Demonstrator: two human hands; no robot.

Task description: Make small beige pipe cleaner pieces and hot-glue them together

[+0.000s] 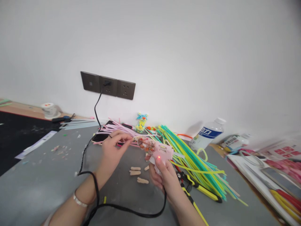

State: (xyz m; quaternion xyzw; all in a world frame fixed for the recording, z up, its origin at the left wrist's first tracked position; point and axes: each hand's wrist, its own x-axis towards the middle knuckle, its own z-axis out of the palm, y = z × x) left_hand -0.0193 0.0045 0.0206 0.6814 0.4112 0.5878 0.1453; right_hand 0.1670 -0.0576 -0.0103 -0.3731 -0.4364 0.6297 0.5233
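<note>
Over the table (70,175), right fingers (162,166) clasp the crosswise glue gun (164,152), nozzle (141,141) leftward toward pinched left fingers (126,140).

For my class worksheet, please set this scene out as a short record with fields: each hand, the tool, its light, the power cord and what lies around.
Right hand: gripping a pale pink glue gun
Left hand: fingertips at the gun's nozzle end; anything between them is too small to tell
Gun's light: glowing red
Cord: black cord at the gun's handle; one also reaches the wall sockets
Below the hands: short beige pieces
Right side: green and yellow strips, yellow-and-black pliers, bottle
</note>
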